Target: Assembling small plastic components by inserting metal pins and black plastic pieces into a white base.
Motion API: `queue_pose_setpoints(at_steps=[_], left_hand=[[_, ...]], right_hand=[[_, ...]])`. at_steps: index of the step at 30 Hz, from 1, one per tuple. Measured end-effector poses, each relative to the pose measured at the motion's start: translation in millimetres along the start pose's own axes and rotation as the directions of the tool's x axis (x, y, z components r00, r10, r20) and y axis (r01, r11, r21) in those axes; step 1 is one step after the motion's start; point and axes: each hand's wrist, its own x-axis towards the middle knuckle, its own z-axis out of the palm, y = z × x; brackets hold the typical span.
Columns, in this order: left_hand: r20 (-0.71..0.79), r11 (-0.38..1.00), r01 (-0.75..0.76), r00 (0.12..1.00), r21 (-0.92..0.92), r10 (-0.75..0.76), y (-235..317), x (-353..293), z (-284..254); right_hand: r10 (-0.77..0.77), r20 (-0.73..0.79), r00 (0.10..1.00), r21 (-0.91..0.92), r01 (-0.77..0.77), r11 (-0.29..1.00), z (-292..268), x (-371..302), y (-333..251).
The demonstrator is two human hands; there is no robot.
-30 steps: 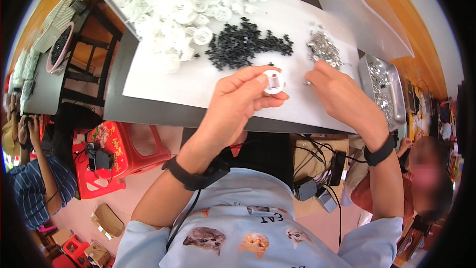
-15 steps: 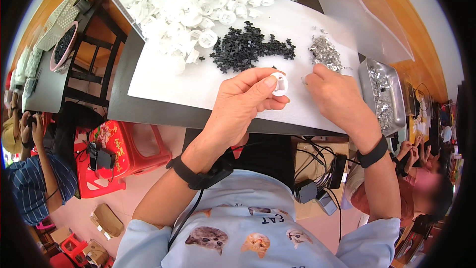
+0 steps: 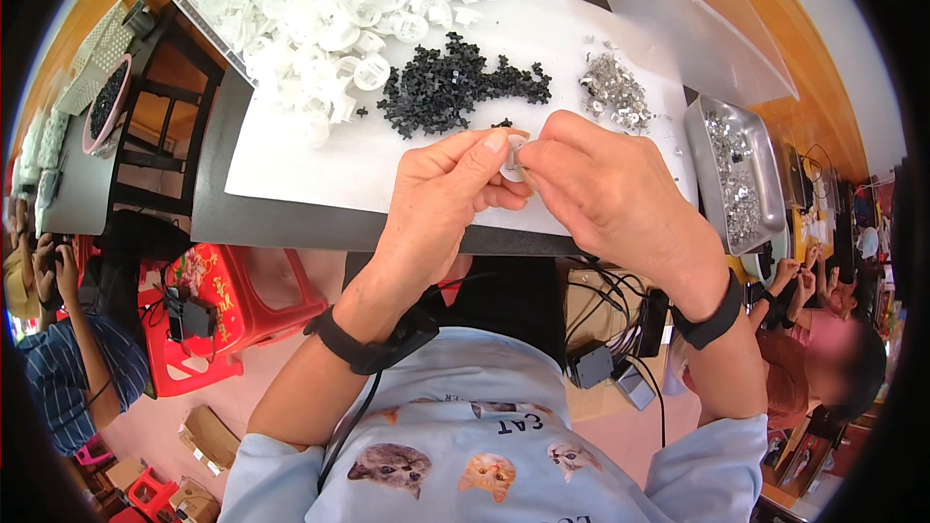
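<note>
My left hand [image 3: 444, 179] pinches a round white plastic part [image 3: 511, 161] by its edge, just above the near part of the white sheet. Against that part my right hand [image 3: 605, 179] brings its thumb and forefinger together. Whatever sits between those right fingertips is hidden or too small to make out. Beyond my hands lies a heap of small black cross-shaped pieces [image 3: 431, 87]. Small shiny metal pieces [image 3: 615, 89] are scattered in a pile farther right. At the far left spreads a large heap of white plastic parts [image 3: 320, 10], like the one I hold.
A white sheet [image 3: 281, 160] covers the dark table [image 3: 232, 213]. On the right stands a metal tray [image 3: 775, 203] holding more metal pieces. Clear plastic panels [image 3: 697, 29] rise at the back. Red stools [image 3: 252, 300] and cables [image 3: 620, 305] are below; other people sit at both sides.
My right hand has moved left from beside the metal pile to the white part in my left hand, and its fingertips now meet that part. The whole view has shifted slightly.
</note>
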Motion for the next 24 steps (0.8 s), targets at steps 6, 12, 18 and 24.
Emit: queue_pose_setpoints(at_steps=[6, 12, 18, 24], left_hand=[[-0.015, 1.000, -0.008, 1.000, 0.008, 0.008, -0.1, 0.6, 2.5], [0.009, 1.000, -0.005, 1.000, 0.011, 0.005, 0.4, 0.4, 1.2], [-0.014, 1.000, -0.009, 1.000, -0.026, 0.008, 3.2, -0.8, 1.0], [0.027, 1.000, -0.007, 1.000, -0.012, 0.007, -3.4, 2.5, -3.7]], right_hand=[[-0.050, -0.069, 0.996, -0.099, 0.043, 0.994, 5.7, -3.6, 2.7], [-0.037, -0.074, 0.997, -0.033, 0.035, 0.999, 6.5, -3.9, 5.8], [-0.010, -0.092, 0.996, 0.089, 0.019, 0.996, 5.8, -1.5, 5.7], [-0.028, -0.022, 0.999, -0.016, 0.028, 0.999, 5.1, -2.7, -1.3]])
